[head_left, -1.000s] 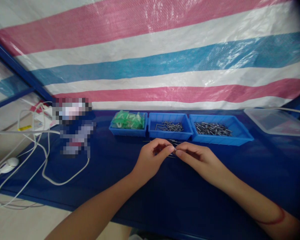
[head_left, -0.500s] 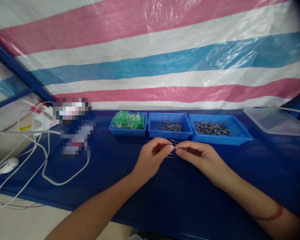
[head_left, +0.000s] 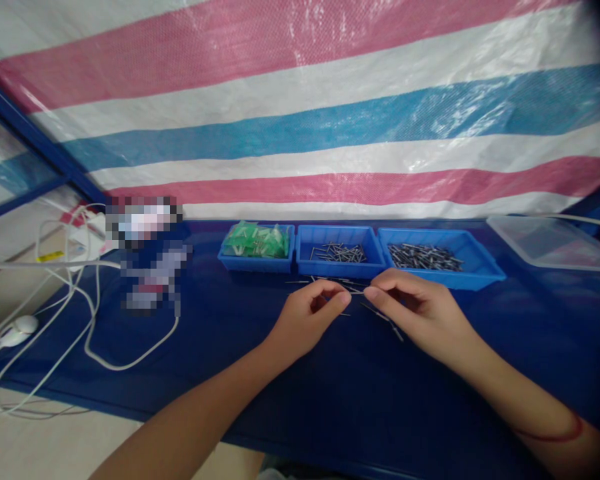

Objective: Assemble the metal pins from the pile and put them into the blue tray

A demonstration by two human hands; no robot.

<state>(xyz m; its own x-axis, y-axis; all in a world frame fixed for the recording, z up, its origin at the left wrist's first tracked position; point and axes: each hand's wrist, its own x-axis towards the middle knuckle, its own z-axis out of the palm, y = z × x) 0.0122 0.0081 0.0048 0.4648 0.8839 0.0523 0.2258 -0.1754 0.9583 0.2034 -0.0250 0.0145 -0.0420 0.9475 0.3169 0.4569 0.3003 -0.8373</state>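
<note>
My left hand (head_left: 310, 317) is closed, thumb and forefinger pinched together. Facing it, my right hand (head_left: 420, 307) is pinched too, its fingertips a short gap away. A thin silver blind rivet (head_left: 357, 293) spans the gap between both sets of fingertips; its ends are hidden by the fingers. Below my right fingers, another slim rivet (head_left: 393, 327) slants over the table. Several loose rivets (head_left: 320, 280) lie behind my hands, in front of the bins. The middle blue bin (head_left: 340, 268) holds silver rivets, while darker ones fill part of the right blue bin (head_left: 480, 257).
A smaller blue bin (head_left: 255, 265) at the left holds green plastic packets (head_left: 257, 240). A clear plastic lid (head_left: 550, 243) lies far right. White cables (head_left: 100, 360) and a power strip (head_left: 87, 240) occupy the left end. A striped sheet (head_left: 300, 147) hangs behind the blue table (head_left: 205, 333).
My fingertips have drawn apart, the right hand shifting right. A thin rivet now shows between them, and another has come into view below my right fingers.
</note>
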